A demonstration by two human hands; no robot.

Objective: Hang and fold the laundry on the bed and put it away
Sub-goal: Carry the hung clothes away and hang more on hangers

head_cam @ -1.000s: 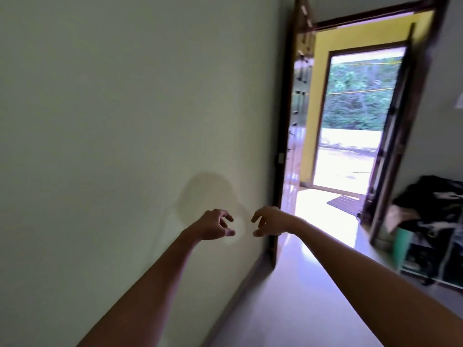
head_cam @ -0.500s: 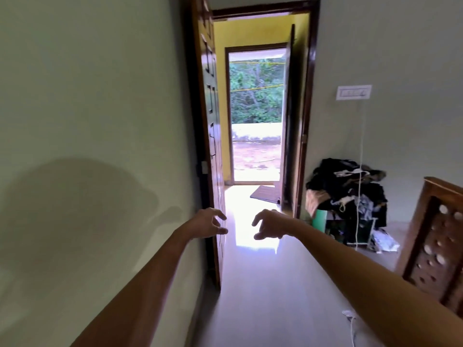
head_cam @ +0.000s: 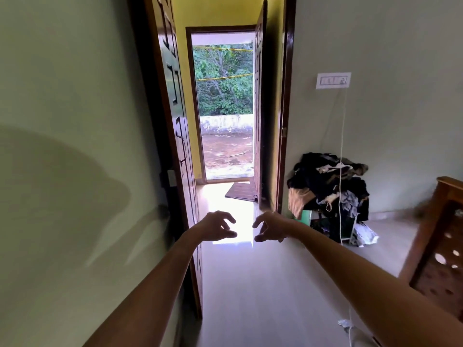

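Left hand (head_cam: 216, 226): stretched forward at arm's length over the floor (head_cam: 250, 284), just in front of the open inner door (head_cam: 175, 121); fingers loosely curled, thumb held narrowly apart from the fingertips, gripping nothing.
Right hand (head_cam: 271, 227): stretched forward level with the left hand, near it but not touching; fingers curled the same way, narrow gap to the thumb, gripping nothing.
Heap of clothes (head_cam: 328, 181): dark, tan and grey garments piled against the right wall, just beside the door frame, well apart from both hands; support under the heap mostly hidden, with a green part (head_cam: 307, 216) showing at its lower left.
Bed frame (head_cam: 443, 246): carved brown wood with round cut-outs at the right edge of the view; mattress out of view, so cannot tell what lies on it.
White cord (head_cam: 341, 171): hanging from the switch plate (head_cam: 333, 80) on the right wall, down across the front of the heap to the floor.
Crumpled white item (head_cam: 364, 234): on the floor just right of the heap's foot.
Doormat (head_cam: 241, 191): dark, on the floor at the threshold of the outer door (head_cam: 259, 108), which stands open.
Yellow lines (head_cam: 223, 48): strung across the outer opening, with green trees behind.
Left wall (head_cam: 62, 96): pale green, carrying a broad soft shadow (head_cam: 62, 184).
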